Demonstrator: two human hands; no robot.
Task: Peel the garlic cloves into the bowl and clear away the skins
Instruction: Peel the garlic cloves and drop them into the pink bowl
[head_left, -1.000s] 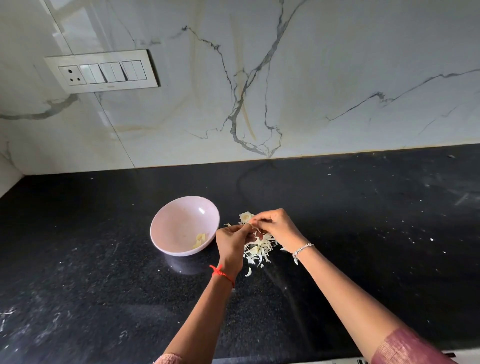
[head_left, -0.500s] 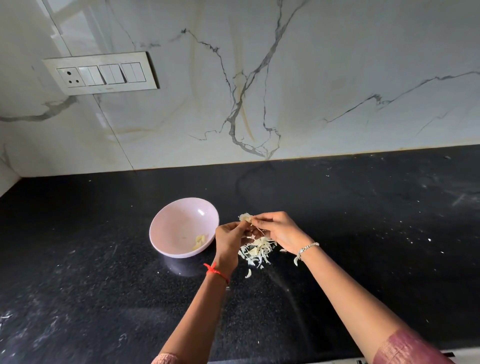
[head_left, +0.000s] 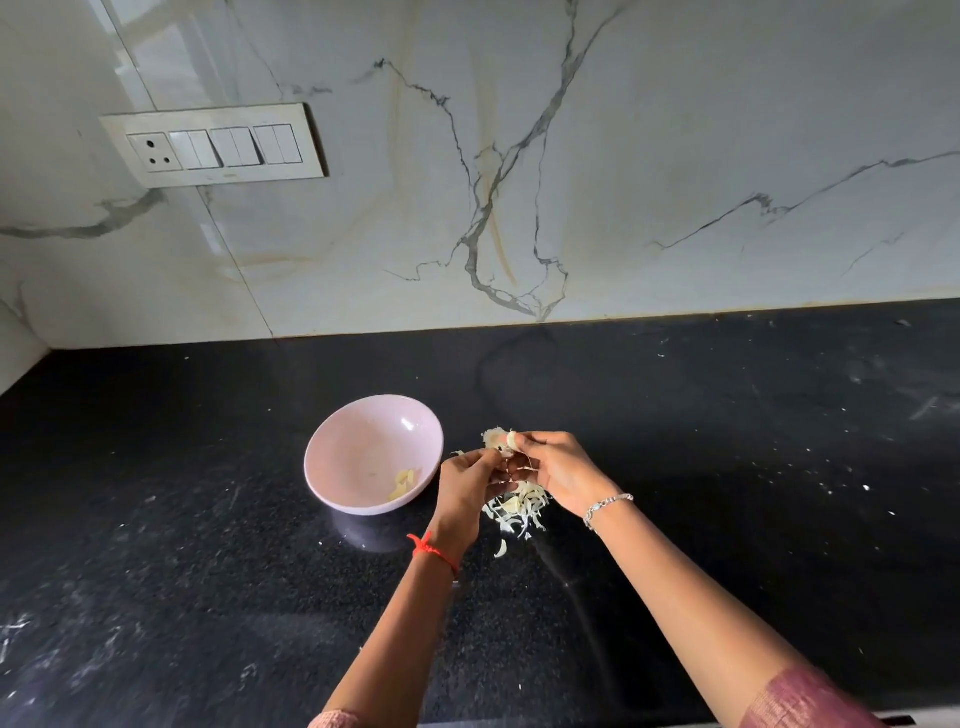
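Garlic clove (head_left: 511, 441): pinched between curled fingers of left hand (head_left: 467, 486) and right hand (head_left: 558, 473); bowl (head_left: 363, 441) lies at nine o'clock, nearer the left hand.

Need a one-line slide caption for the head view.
Left hand and right hand peel garlic over a skin pile on the black counter, beside a pink bowl holding peeled cloves.
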